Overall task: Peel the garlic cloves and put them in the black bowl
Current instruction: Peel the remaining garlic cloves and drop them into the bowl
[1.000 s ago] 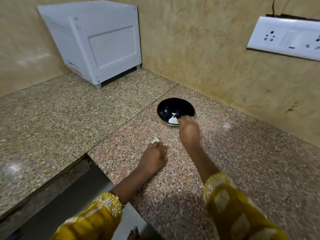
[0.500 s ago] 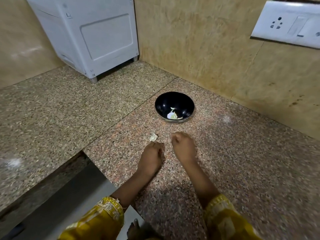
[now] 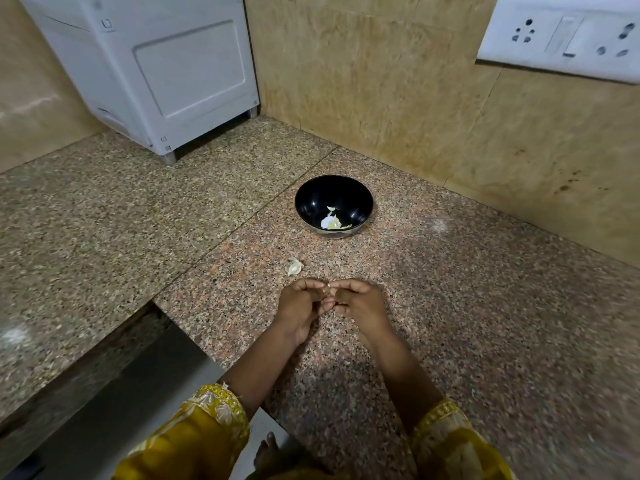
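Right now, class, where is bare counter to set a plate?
Free: granite right of the black bowl, up to the wall; granite left of it, before the white appliance. Crowded: bowl, garlic piece, then left hand and right hand pinching a clove.

dim warm light, wide-angle edge bending, blurred lower corners

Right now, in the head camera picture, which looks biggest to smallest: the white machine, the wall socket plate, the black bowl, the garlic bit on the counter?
1. white machine
2. wall socket plate, though the picture's edge cuts it off
3. black bowl
4. garlic bit, tiniest by far
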